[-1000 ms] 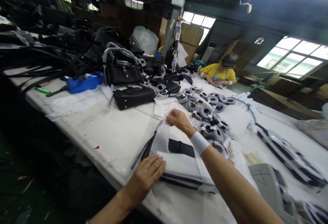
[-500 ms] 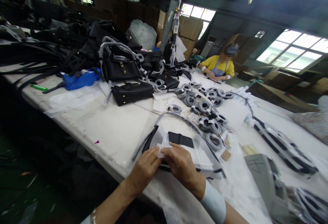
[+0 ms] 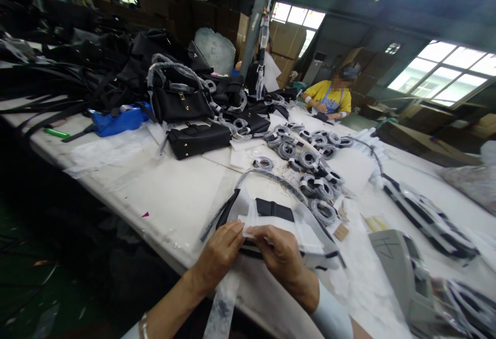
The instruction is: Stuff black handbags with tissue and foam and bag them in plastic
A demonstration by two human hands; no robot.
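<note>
My left hand [image 3: 219, 253] and my right hand [image 3: 281, 253] meet at the near edge of the white table [image 3: 174, 199]. Both pinch a strip of white wrapping sheet [image 3: 253, 222] that lies over a flat black bag piece [image 3: 273, 210]. A clear strip of the same wrap [image 3: 222, 303] hangs down below my left hand. A wrapped grey strap [image 3: 271, 179] arcs just beyond the bag piece.
Several coiled wrapped straps [image 3: 310, 168] lie to the right of centre. Black handbags [image 3: 197, 140] and a blue bag [image 3: 120, 119] sit at the back left. A grey box [image 3: 403, 272] stands at the right. A person in yellow [image 3: 327, 101] works at the far end.
My right hand came back from the far middle of the table to the near edge and joined my left hand on the white wrap. A clear strip now hangs below.
</note>
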